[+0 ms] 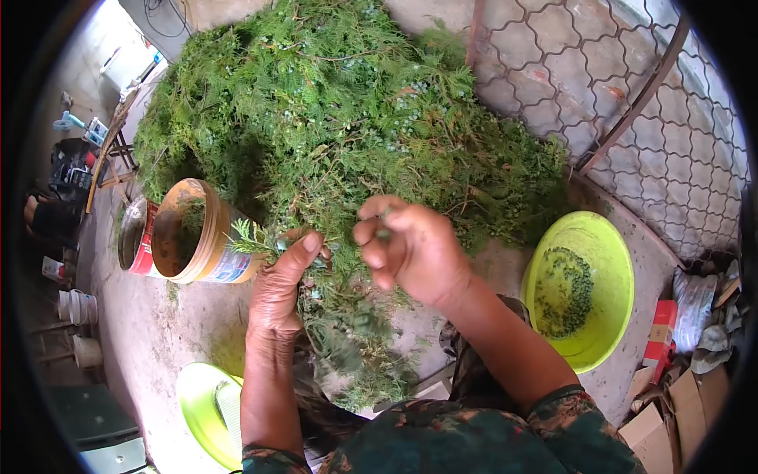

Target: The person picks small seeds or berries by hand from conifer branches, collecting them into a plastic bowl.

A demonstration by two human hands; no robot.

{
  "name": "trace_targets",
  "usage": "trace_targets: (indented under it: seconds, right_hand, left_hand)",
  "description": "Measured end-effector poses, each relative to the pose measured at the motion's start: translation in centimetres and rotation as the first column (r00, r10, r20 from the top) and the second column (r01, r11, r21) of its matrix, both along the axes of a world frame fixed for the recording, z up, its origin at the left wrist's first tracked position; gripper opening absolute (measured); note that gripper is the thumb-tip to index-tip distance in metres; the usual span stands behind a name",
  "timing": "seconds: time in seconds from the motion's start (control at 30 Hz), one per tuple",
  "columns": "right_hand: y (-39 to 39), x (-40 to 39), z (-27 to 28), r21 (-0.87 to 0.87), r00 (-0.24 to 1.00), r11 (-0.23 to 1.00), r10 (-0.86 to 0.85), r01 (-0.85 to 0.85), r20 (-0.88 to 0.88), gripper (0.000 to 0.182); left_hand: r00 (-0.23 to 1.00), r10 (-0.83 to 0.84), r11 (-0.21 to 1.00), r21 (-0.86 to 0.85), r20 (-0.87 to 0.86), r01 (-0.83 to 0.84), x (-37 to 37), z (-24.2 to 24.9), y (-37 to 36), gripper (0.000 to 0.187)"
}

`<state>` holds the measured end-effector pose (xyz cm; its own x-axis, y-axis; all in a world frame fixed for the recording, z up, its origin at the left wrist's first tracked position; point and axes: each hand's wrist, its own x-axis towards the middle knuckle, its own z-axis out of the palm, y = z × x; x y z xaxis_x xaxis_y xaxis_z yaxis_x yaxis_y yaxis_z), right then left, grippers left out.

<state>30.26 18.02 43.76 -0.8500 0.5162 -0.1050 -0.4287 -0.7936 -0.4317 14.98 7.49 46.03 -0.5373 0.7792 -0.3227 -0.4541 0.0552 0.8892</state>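
My left hand (286,272) is closed on a green sprig (254,239), thumb on top, just right of the orange-rimmed bucket (185,245). To its right my right hand (410,249) is raised with curled fingers, and small green berries show between them. A large heap of green branches (332,103) with pale berries lies beyond both hands. Loose cuttings (355,336) are below the hands, partly blurred. A yellow-green basin (616,292) on the right holds many small green berries.
A red and white bucket (133,237) stands beside the orange-rimmed one. Another green basin (193,403) is at the lower left. Wire mesh panels (632,103) lean at the upper right. A red box (660,333) and cardboard (685,403) lie at the lower right.
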Motion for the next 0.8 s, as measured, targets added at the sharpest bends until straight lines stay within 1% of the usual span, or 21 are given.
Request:
trace_targets:
  seconds: [0.03, 0.07, 0.1, 0.13, 0.17, 0.23, 0.27, 0.3, 0.37, 0.43, 0.47, 0.5, 0.53, 0.57, 0.6, 0.63, 0.67, 0.7, 0.73, 0.77, 0.8]
  right_hand:
    - [-0.5, -0.4, -0.4, 0.067, 0.998, 0.997, 0.019, -0.024, 0.064, 0.025]
    - [-0.9, -0.6, -0.4, 0.17, 0.993, 0.983, 0.058, -0.075, 0.102, 0.025]
    - [-1.3, -0.8, -0.2, 0.204, 0.989, 0.974, 0.071, -0.096, 0.127, 0.023]
    - [-1.7, -0.9, 0.2, 0.237, 0.985, 0.964, 0.083, -0.118, 0.153, 0.022]
    - [-1.7, -1.0, 0.6, 0.235, 0.985, 0.965, 0.084, -0.119, 0.153, 0.022]
    - [-1.7, -1.1, 0.8, 0.187, 0.958, 0.971, 0.093, -0.148, 0.272, 0.021]
    - [-1.8, -1.2, 0.7, 0.183, 0.958, 0.972, 0.091, -0.145, 0.273, 0.021]
    - [-1.8, -1.4, 0.5, 0.178, 0.968, 0.975, 0.088, -0.132, 0.234, 0.02]
    - [-1.6, -1.4, 0.4, 0.172, 0.977, 0.978, 0.085, -0.119, 0.194, 0.02]
    - [-1.3, -1.1, 0.3, 0.1, 0.959, 0.972, 0.187, -0.212, 0.212, 0.016]
    - [-1.3, -1.1, 0.1, 0.095, 0.959, 0.973, 0.187, -0.211, 0.213, 0.016]
    - [-1.2, -1.0, -0.1, -0.052, 0.968, 0.971, 0.237, -0.234, 0.077, 0.015]
    - [-1.1, -0.9, -0.2, -0.192, 0.962, 0.943, 0.263, -0.271, -0.067, 0.015]
    - [-0.7, -0.7, -0.1, -0.175, 0.958, 0.951, 0.225, -0.256, -0.179, 0.011]
    - [-0.1, -0.5, 0.1, -0.176, 0.958, 0.959, 0.182, -0.224, -0.223, 0.009]
    - [0.3, -0.3, 0.2, -0.155, 0.975, 0.978, 0.107, -0.138, -0.195, 0.009]
    - [0.6, 0.0, 0.5, -0.134, 0.985, 0.99, 0.028, -0.051, -0.17, 0.01]
    - [0.7, 0.2, 0.7, -0.107, 0.994, 0.994, -0.036, 0.025, -0.103, 0.014]
    - [0.5, 0.2, 0.7, -0.112, 0.994, 0.993, -0.038, 0.027, -0.101, 0.014]
    - [0.5, 0.2, 0.7, -0.012, 0.999, 0.998, -0.054, 0.054, -0.009, 0.015]
    - [0.5, 0.2, 0.7, 0.093, 0.994, 0.993, -0.076, 0.068, 0.081, 0.016]
  left_hand:
    - [0.999, -0.023, 1.0, -0.005, -0.045, 0.023, 0.0, 0.0, 0.0, 0.03]
    - [0.995, -0.047, 0.999, -0.012, -0.09, 0.047, 0.0, 0.0, 0.0, 0.027]
    - [0.996, -0.084, 0.996, -0.001, 0.001, 0.084, -0.2, 0.1, -0.1, 0.026]
    - [0.996, -0.084, 0.996, -0.002, 0.0, 0.084, -0.1, 0.1, 0.0, 0.026]
    - [0.996, -0.08, 0.997, -0.007, -0.036, 0.08, -0.1, 0.1, 0.1, 0.025]
    - [0.995, -0.079, 0.997, -0.025, -0.067, 0.077, 0.1, -0.3, 0.0, 0.025]
    - [0.995, -0.065, 0.998, -0.03, -0.073, 0.063, 0.2, -0.4, 0.1, 0.026]
    - [0.995, -0.051, 0.998, -0.033, -0.081, 0.048, 0.3, -0.5, 0.2, 0.027]
    - [0.995, -0.064, 0.998, -0.014, -0.077, 0.063, 0.3, -0.5, 0.3, 0.028]
    - [0.994, -0.076, 0.997, 0.002, -0.073, 0.076, 0.2, -0.6, 0.2, 0.029]
    - [0.993, -0.12, 0.993, 0.026, 0.024, 0.119, 0.2, -0.6, 0.1, 0.029]
    - [0.979, -0.166, 0.986, 0.056, 0.119, 0.16, 0.2, -0.5, 0.1, 0.029]
    - [0.979, -0.168, 0.985, 0.056, 0.12, 0.162, 0.3, -0.4, 0.2, 0.029]
    - [0.978, -0.126, 0.992, 0.002, 0.165, 0.127, 0.2, -0.3, 0.2, 0.03]
    - [0.975, -0.078, 0.995, -0.052, 0.206, 0.09, 0.1, -0.2, 0.3, 0.03]
    - [0.977, -0.072, 0.995, -0.05, 0.203, 0.084, 0.1, -0.2, 0.4, 0.03]
    - [0.988, -0.141, 0.989, -0.031, 0.056, 0.143, 0.3, -0.2, 0.4, 0.032]
    - [0.974, -0.209, 0.978, -0.025, -0.092, 0.207, 0.6, -0.3, 0.5, 0.034]
    - [0.933, -0.274, 0.961, -0.03, -0.233, 0.275, 0.8, -0.5, 0.5, 0.036]
    - [0.916, -0.354, 0.935, -0.051, -0.191, 0.351, 0.6, -0.8, 0.5, 0.042]
    - [0.916, -0.354, 0.935, -0.046, -0.187, 0.352, 0.9, -0.9, 0.5, 0.042]
